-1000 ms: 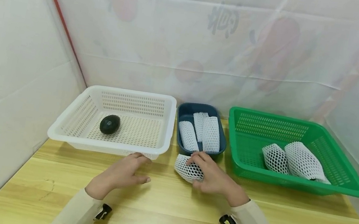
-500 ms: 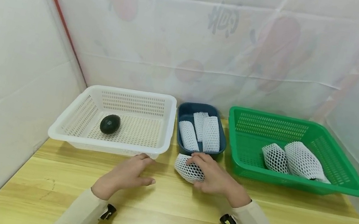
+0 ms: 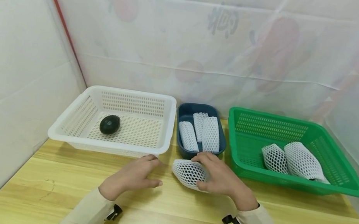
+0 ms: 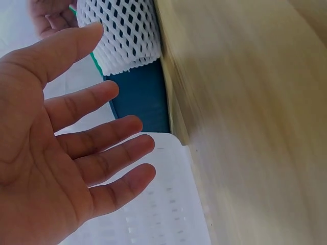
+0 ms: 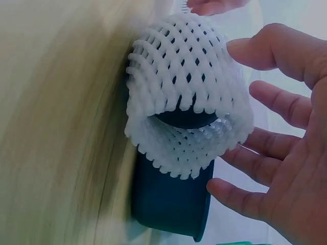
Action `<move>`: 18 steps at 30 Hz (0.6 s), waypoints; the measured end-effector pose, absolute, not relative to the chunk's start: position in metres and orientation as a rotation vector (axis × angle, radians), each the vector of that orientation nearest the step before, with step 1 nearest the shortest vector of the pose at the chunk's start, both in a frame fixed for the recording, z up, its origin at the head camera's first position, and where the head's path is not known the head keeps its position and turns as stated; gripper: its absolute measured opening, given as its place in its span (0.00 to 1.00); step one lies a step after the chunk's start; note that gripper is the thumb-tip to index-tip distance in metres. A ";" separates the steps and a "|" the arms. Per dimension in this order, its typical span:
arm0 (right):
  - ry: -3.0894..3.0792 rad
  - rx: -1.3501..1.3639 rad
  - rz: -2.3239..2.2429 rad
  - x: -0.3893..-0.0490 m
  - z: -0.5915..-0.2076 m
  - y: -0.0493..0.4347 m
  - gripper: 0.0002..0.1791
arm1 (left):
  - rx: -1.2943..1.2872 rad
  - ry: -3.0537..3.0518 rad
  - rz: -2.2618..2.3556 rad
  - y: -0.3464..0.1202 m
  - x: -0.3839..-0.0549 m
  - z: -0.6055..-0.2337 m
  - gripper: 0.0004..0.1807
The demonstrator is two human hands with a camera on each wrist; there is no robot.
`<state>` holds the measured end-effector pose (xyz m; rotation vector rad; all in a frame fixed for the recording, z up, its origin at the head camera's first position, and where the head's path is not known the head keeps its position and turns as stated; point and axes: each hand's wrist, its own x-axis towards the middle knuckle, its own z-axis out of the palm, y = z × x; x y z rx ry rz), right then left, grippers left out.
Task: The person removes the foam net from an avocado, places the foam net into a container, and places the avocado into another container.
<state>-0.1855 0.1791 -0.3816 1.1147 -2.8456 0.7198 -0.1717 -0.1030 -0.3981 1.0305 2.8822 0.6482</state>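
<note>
Netted item (image 3: 188, 174) slid nearer | right end at loosely spread right hand (image 3: 221, 176) | left hand (image 3: 133, 176) relaxed, apart

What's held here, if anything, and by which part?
The right grip holds a white net near its open end; the left grip holds nothing.

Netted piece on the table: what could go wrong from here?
1. The foam net gapes at one end, showing the dark item inside; tilting that end down might let it slide out.
2. Only the right hand is on the net; the left hand is apart, so it may roll if released.
</note>
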 end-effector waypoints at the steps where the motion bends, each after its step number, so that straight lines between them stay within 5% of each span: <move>1: -2.847 1.114 0.718 -0.185 -0.382 0.179 0.30 | 1.024 2.883 0.643 -0.102 -0.172 -0.398 0.29; 18: -2.895 1.052 0.672 -0.176 -0.389 0.191 0.38 | 1.043 2.809 0.732 -0.077 -0.182 -0.407 0.30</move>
